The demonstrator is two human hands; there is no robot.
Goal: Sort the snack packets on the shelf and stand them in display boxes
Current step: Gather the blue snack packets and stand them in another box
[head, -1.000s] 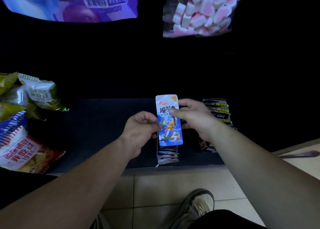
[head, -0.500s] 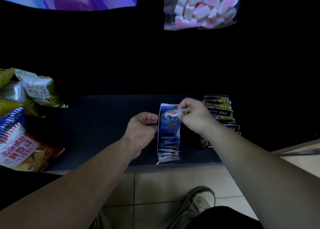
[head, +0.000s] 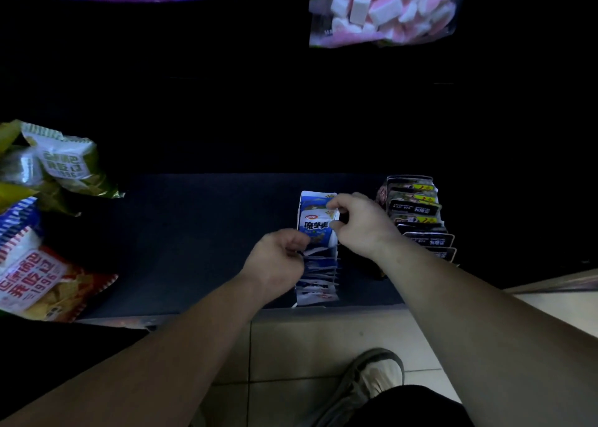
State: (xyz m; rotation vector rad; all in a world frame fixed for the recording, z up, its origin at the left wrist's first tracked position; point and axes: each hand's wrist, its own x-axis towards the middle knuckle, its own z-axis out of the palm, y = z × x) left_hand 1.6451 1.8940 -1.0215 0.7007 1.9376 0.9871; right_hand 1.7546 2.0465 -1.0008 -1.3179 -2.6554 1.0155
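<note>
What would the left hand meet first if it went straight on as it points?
The blue packet standing in the blue display box, which the right hand pinches at its top. The left hand, fingers curled, aims at its lower left corner; whether they touch is unclear.

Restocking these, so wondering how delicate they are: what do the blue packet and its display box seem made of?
The blue packet: probably thin plastic film, glossy; it catches light and bends. The display box: likely printed cardboard, matte; its back wall stands stiff with straight edges.

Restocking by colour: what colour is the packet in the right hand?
Blue and white, with dark lettering; the packet shows best in the head view.
</note>
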